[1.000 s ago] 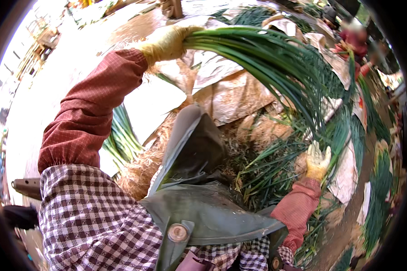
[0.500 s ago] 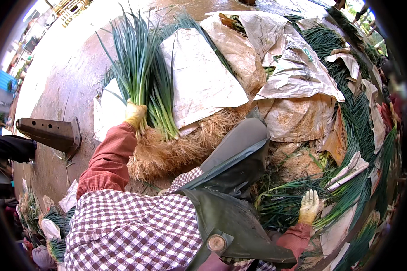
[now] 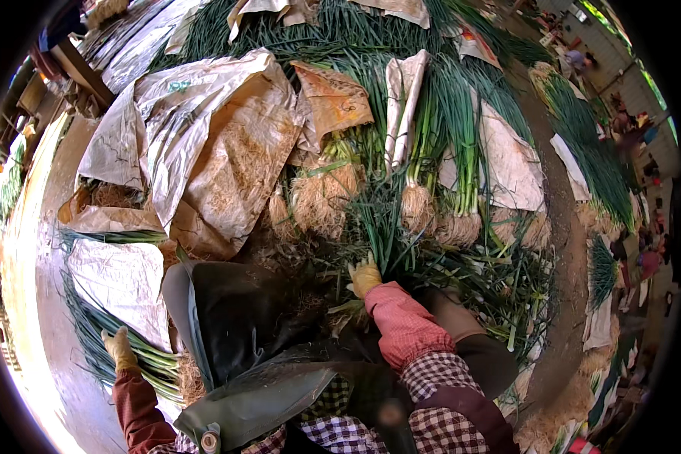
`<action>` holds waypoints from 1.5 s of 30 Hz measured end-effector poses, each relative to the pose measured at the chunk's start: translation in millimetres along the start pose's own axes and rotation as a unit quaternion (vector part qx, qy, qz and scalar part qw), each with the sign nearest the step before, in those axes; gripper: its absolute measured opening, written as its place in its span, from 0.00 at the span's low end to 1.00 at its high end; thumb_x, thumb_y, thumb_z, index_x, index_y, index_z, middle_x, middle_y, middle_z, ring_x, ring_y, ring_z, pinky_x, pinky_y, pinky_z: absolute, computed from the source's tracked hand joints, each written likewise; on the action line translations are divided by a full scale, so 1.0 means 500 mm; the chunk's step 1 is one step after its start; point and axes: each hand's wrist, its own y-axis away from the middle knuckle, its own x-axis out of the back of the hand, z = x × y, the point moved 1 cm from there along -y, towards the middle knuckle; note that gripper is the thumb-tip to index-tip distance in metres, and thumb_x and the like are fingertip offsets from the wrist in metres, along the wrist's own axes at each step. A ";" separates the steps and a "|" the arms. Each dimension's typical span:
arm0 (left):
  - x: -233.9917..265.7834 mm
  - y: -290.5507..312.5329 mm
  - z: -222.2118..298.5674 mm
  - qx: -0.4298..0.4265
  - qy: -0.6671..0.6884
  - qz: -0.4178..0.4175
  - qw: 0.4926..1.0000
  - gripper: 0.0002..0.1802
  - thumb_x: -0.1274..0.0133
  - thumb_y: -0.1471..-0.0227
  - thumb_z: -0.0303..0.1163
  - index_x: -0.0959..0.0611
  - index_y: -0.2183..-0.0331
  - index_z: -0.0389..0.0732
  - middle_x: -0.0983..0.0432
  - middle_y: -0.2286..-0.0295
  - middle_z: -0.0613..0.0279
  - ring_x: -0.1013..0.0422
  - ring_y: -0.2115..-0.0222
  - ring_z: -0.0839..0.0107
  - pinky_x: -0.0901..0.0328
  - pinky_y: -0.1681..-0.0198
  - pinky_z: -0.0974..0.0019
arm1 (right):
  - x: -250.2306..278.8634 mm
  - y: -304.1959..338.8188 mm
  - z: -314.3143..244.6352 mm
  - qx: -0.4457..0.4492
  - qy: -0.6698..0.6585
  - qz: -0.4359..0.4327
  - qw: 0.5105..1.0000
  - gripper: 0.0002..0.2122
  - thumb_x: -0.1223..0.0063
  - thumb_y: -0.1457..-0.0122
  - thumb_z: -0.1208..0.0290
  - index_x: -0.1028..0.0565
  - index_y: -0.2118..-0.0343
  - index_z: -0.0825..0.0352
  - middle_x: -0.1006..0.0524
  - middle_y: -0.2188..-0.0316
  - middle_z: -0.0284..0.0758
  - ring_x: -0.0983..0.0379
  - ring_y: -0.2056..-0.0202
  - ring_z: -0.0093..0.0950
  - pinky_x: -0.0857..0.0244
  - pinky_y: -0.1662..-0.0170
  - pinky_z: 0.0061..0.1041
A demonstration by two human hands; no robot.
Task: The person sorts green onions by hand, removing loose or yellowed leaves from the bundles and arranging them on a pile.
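My left hand (image 3: 119,349), in a yellowish glove, is at the lower left beside a bundle of green onions (image 3: 147,356) with long green tops and pale roots. Its fingers are apart, and nothing shows in its grasp. My right hand (image 3: 365,278), gloved alike, reaches to the middle of the ground in front of me. Its fingers look spread against loose green leaves (image 3: 386,238); their tips partly blend into the leaves. Just beyond stand rooted green onion bunches (image 3: 418,208) and a thicker clump of green onions (image 3: 325,200) with tan roots.
Crumpled pale sacks (image 3: 204,136) cover a heap at the left, and an orange-brown sack piece (image 3: 333,98) lies beyond. Leaf scraps (image 3: 499,280) litter the ground at right. Another row of green onions (image 3: 590,144) runs along the right side, past a strip of bare floor (image 3: 556,325).
My view has swung to the right. My left hand has let go of the upright green onions, which now lie at the left. My right hand has moved onto the loose leaves.
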 end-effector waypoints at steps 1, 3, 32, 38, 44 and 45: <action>0.024 -0.097 0.001 -0.136 0.037 -0.010 0.990 0.38 0.48 0.60 0.20 0.44 0.47 0.31 0.43 0.50 0.43 0.43 0.50 0.59 0.49 0.48 0.68 | -0.012 0.018 0.031 0.014 0.029 -0.116 0.993 0.33 0.62 0.46 0.48 0.48 0.43 0.66 0.39 0.48 0.44 0.46 0.46 0.42 0.72 0.40 0.44; -0.175 0.046 0.250 -0.239 0.172 -0.133 0.946 0.32 0.50 0.55 0.23 0.40 0.47 0.37 0.45 0.49 0.45 0.44 0.50 0.56 0.48 0.48 0.60 | -0.211 0.116 0.210 -0.121 -0.033 -0.109 0.986 0.28 0.55 0.49 0.50 0.33 0.53 0.70 0.36 0.51 0.48 0.42 0.48 0.42 0.65 0.40 0.39; -0.660 0.621 0.376 -0.193 0.057 -0.672 0.713 0.20 0.48 0.55 0.23 0.28 0.57 0.35 0.28 0.65 0.61 0.33 0.65 0.75 0.37 0.59 0.73 | 0.193 0.126 0.552 -0.383 -0.580 0.350 0.628 0.20 0.48 0.57 0.66 0.35 0.61 0.71 0.25 0.73 0.39 0.28 0.75 0.29 0.32 0.69 0.28; -0.666 0.629 0.398 -0.113 0.248 -0.673 0.687 0.18 0.50 0.52 0.23 0.28 0.55 0.36 0.29 0.63 0.65 0.34 0.63 0.76 0.39 0.57 0.74 | 0.450 0.122 0.289 -0.196 -0.578 0.477 0.632 0.38 0.46 0.54 0.68 0.56 0.42 0.57 0.29 0.73 0.34 0.33 0.83 0.22 0.34 0.84 0.20; -0.728 0.602 0.331 0.089 0.226 -0.619 0.747 0.11 0.50 0.52 0.23 0.27 0.64 0.32 0.27 0.72 0.53 0.29 0.76 0.67 0.32 0.75 0.68 | 0.309 0.074 0.010 0.012 -0.735 0.379 0.562 0.40 0.42 0.52 0.69 0.59 0.41 0.66 0.28 0.68 0.38 0.29 0.65 0.25 0.34 0.61 0.24; -0.708 0.612 0.342 0.155 0.255 -0.613 0.731 0.11 0.51 0.53 0.22 0.27 0.64 0.31 0.27 0.72 0.53 0.28 0.76 0.66 0.31 0.75 0.68 | 0.295 0.089 0.015 -0.024 -0.848 0.287 0.444 0.40 0.43 0.51 0.69 0.59 0.42 0.68 0.28 0.67 0.38 0.30 0.64 0.25 0.35 0.59 0.23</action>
